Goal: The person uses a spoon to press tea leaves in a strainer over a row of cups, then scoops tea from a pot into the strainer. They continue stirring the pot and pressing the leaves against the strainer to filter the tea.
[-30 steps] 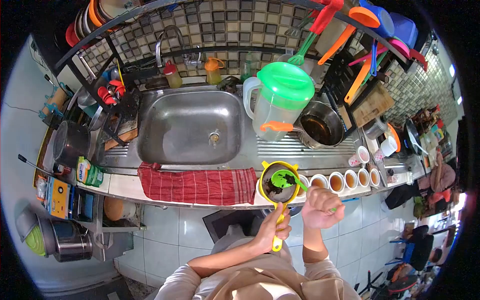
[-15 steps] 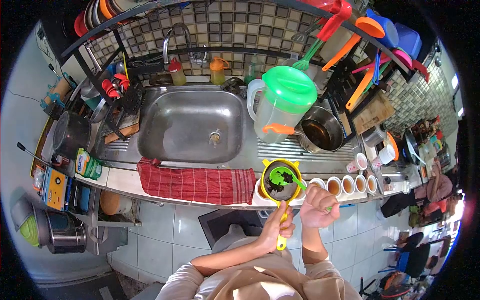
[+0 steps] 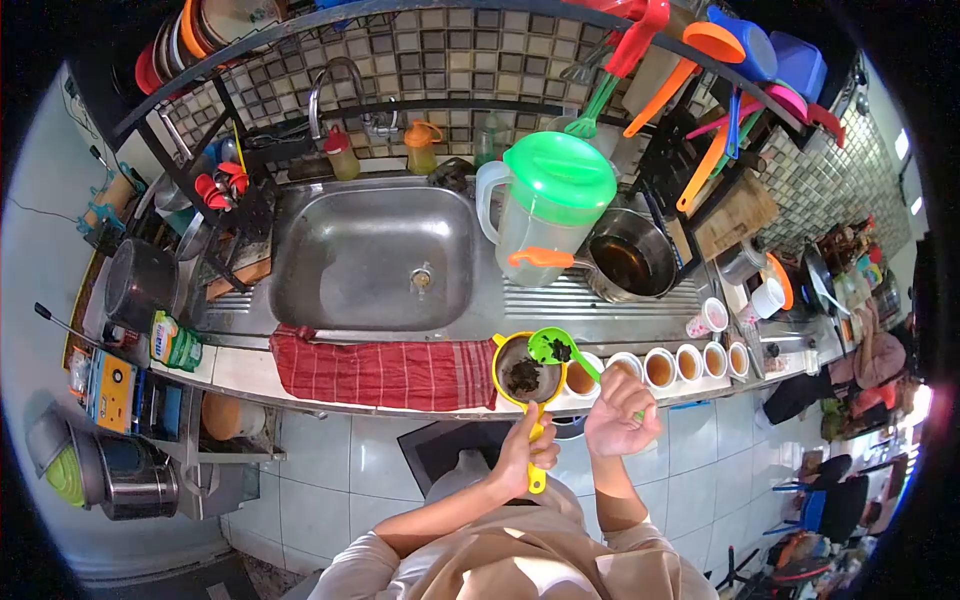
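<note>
A yellow strainer (image 3: 508, 396) with dark, wet clumps like tea leaves (image 3: 523, 377) in its mesh hangs over the counter edge. My left hand (image 3: 526, 452) is closed round its handle. My right hand (image 3: 620, 418) grips the handle of a green slotted spoon (image 3: 541, 341), whose bowl overlaps the strainer's right rim and carries some of the dark bits. To the right, a row of several white cups (image 3: 660, 371) with brown liquid lines the counter edge; the nearest cup (image 3: 581, 378) sits beside the strainer, below the spoon.
A red checked cloth (image 3: 385, 375) lies left of the strainer, in front of the steel sink (image 3: 375, 260). Behind the cups stand a jug with a green lid (image 3: 550, 200) and a saucepan (image 3: 632, 255) with an orange handle. Utensils hang from the rack above.
The spoon has moved from inside the strainer to its right rim. The strainer has shifted slightly left, uncovering the nearest cup, and the dark bits lie gathered in the mesh.
</note>
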`<state>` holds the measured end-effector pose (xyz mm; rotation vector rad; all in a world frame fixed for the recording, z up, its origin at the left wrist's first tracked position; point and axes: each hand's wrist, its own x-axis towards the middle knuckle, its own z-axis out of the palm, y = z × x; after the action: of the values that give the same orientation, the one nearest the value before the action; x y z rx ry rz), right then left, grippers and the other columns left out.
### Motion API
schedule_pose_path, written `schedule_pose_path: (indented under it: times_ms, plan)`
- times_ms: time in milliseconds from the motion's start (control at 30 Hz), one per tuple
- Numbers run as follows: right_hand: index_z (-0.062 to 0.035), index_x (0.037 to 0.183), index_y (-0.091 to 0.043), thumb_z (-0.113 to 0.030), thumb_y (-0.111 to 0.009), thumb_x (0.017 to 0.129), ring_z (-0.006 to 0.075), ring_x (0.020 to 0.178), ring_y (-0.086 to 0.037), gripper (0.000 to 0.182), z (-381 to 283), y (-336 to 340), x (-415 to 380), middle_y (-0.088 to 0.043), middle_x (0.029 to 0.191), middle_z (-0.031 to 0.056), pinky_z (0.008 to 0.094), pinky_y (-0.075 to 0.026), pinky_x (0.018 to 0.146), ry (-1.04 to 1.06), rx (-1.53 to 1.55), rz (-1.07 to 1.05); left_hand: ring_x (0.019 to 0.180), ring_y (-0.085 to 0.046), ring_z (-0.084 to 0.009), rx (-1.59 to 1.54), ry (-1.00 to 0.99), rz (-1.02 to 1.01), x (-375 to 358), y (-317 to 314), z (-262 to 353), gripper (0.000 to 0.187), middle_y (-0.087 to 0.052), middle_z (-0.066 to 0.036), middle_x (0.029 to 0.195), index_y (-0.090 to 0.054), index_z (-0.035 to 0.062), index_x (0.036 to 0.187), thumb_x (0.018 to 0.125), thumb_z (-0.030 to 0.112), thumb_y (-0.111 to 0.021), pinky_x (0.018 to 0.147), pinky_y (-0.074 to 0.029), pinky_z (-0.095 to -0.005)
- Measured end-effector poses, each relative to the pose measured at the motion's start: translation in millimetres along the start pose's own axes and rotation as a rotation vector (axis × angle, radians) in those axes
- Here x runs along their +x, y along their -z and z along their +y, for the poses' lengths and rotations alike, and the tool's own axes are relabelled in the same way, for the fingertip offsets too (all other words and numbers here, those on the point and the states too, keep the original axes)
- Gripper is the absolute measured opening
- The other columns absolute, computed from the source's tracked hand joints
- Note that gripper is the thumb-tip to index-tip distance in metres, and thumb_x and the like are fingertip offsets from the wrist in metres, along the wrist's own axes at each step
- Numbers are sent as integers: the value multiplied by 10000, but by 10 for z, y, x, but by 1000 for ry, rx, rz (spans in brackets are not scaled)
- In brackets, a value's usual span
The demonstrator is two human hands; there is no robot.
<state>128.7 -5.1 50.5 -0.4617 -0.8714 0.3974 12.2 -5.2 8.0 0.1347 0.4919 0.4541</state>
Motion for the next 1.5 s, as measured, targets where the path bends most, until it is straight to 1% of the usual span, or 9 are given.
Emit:
schedule_pose_path:
  times_ms: [300,533,700,867,967,1067,1300,1433,1500]
  plan:
    - [-78,459,-229,-289,-381,825,167,386,-277,449,165,62,0,-278,432,24,319,-249,455,24,-180,-263,384,-179,-49,-12,-11,-10,-5,21,-2,338,-219,54,500,-382,142,756,855,465,-367,368,-156,-194]
    - [-29,511,-377,-148,-450,685,247,476,-391,224,247,82,-12,-368,533,85,348,-300,448,107,-385,-1007,387,-223,-41,59,-54,181,-25,-30,-17,319,-244,59,517,-385,139,757,874,433,-348,362,-182,-186]
    - [-26,500,-384,-138,-442,680,242,457,-384,220,254,108,-137,-354,512,80,343,-301,442,43,-324,-986,385,-239,-36,123,-132,277,-15,-71,-31,309,-261,56,524,-396,137,769,887,413,-324,360,-191,-179]
    - [-5,491,-407,-146,-411,694,242,425,-399,247,142,110,-117,-410,498,104,341,-325,430,-28,-198,-784,381,-236,-37,-63,26,25,-21,90,-3,340,-267,55,521,-390,133,754,863,454,-359,356,-192,-180]
    - [-21,438,-327,-196,-368,765,221,382,-402,373,78,79,-133,-393,442,94,326,-354,414,-11,-230,-783,379,-232,-38,-38,24,65,-41,44,21,357,-261,57,515,-384,133,734,851,469,-370,351,-187,-181]
    - [-4,493,-423,-139,-408,690,247,431,-405,239,98,92,-214,-412,503,114,351,-339,441,-43,-185,-782,377,-232,-38,-33,40,112,-36,30,29,354,-264,57,513,-380,135,718,856,461,-368,348,-185,-181]
    - [1,490,-423,-139,-406,694,251,425,-407,248,160,33,-156,-415,496,112,356,-344,439,1,-200,-877,373,-233,-39,-23,-16,138,49,129,-56,352,-273,54,512,-376,135,714,858,455,-369,349,-191,-179]
    - [5,481,-438,-137,-396,705,232,385,-391,269,111,23,-88,-408,466,96,335,-321,398,-8,-164,-756,375,-227,-41,-24,-4,85,-16,88,-8,345,-272,56,514,-389,138,738,849,464,-384,350,-186,-184]
    - [-18,416,-284,-202,-373,761,231,383,-416,401,47,15,-67,-351,421,94,327,-381,417,-28,-195,-711,376,-225,-41,-51,19,27,-17,91,-3,345,-272,56,516,-392,140,744,845,469,-389,351,-183,-186]
